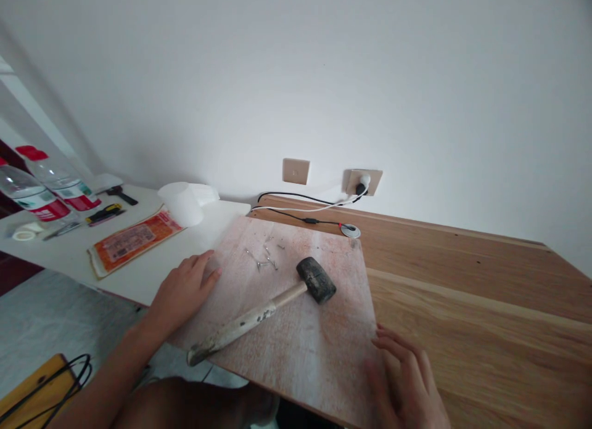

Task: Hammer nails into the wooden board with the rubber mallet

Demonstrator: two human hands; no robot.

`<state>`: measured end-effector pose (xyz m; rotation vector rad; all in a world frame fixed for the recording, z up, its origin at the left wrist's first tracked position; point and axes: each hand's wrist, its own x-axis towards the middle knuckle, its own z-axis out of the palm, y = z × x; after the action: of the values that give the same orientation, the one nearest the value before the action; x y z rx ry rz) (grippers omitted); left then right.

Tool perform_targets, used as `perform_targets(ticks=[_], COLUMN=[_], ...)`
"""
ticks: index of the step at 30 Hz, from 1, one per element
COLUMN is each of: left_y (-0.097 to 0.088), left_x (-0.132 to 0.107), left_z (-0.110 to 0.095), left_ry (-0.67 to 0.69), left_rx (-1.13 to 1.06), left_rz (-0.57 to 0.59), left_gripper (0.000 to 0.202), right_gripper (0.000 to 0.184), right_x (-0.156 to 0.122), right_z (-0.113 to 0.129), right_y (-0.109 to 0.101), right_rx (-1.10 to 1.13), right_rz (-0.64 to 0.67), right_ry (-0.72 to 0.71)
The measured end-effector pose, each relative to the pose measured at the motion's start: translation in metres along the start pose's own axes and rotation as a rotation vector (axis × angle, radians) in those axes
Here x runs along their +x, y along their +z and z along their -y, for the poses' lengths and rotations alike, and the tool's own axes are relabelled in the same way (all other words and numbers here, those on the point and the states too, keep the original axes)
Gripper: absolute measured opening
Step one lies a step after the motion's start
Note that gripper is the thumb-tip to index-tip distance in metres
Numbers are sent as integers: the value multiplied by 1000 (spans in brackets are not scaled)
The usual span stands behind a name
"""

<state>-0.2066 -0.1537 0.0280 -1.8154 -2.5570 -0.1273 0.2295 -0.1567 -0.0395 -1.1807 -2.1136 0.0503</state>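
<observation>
Both hands on the board, neither gripping anything.

- Board: pinkish worn panel, centre of frame. It lies flat across the near left corner of the wooden table and its left part overlaps the white table. Near edge overhangs toward the bottom of the frame.
- Left hand: left of centre, palm down on the board's left edge. Fingers extended and close together, pointing right. Nothing pinched.
- Right hand: bottom right, motion-blurred. Fingers loosely spread, tips at the board's right edge near its lower corner. Can't tell how firm the contact is.
- Mallet: lies on the board between the two hands, touched by neither. Black head toward upper right, scuffed pale handle running to lower left, its end past the board's near edge.
- Nails: small loose cluster on the board just above the mallet, upper middle of the panel.

Rest:
- White table, upper left: two bottles with red labels, an orange packet, a white cup on its side, a yellow-black tool.
- Back wall, centre: switch plate, socket with a plug in it; cables run along the wooden table's far edge.
- Bottom left corner: black cable loop.
</observation>
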Motion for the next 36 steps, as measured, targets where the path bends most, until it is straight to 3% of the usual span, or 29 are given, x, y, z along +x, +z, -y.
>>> perform_targets(ticks=[4, 8, 14, 20, 26, 30, 36], left_y=[0, 1, 1, -12, -25, -29, -26], left_x=[12, 16, 6, -2, -16, -26, -41], left_z=[-5, -4, -9, -27, -59, -85, -128], left_ry=[41, -12, -5, -21, 21, 134, 299], left_rx=[56, -3, 21, 94, 197, 185, 123], left_rz=[-24, -26, -50, 16, 124, 166, 222], left_gripper=[57, 52, 47, 40, 41, 40, 43], right_gripper=[24, 28, 33, 36, 45, 46, 35], right_x=[1, 2, 1, -4, -4, -4, -53], right_z=[1, 2, 3, -13, -21, -26, -77], right_y=[5, 8, 7, -2, -14, -26, -59], right_rx=[-89, -108, -141, -165, -67, -53, -150], right_rz=[89, 157, 177, 148, 47, -30, -12], right_ry=[-71, -89, -166, -219, 40, 122, 191])
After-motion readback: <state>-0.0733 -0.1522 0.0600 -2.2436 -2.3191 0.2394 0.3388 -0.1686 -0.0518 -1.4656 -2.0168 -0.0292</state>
